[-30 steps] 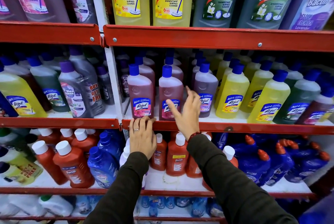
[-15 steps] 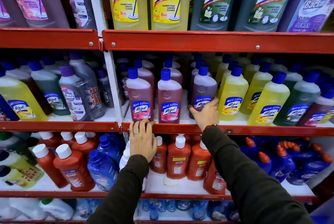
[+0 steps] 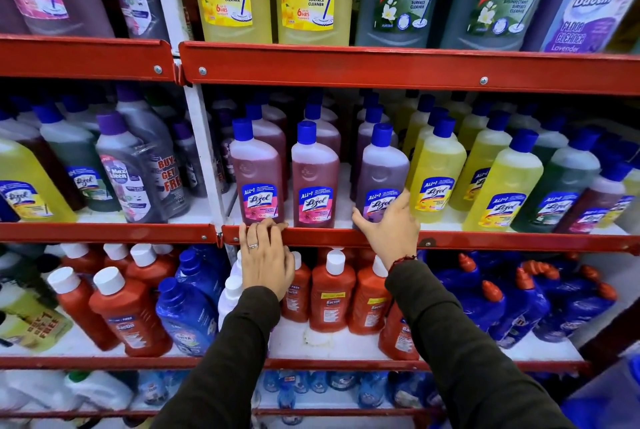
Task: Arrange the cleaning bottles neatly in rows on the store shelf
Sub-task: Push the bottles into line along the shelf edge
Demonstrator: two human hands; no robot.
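On the middle shelf stand rows of blue-capped Lizol bottles. Two pink bottles stand at the front edge. To their right is a purple bottle, and my right hand wraps its lower part, thumb on the left side and fingers on the label. My left hand rests on the red shelf rail, fingers curled over its top edge just below the left pink bottle. Yellow bottles stand in rows right of the purple one.
Big Lizol and Bactin bottles fill the top shelf behind a red rail. A white upright splits the shelving. Red Bactin bottles and blue bottles crowd the shelf below. Green and dark bottles stand at far right.
My right hand moved right from the middle pink bottle and closed around the purple bottle's base, which now sits nearer the front edge. My left hand stayed on the rail.
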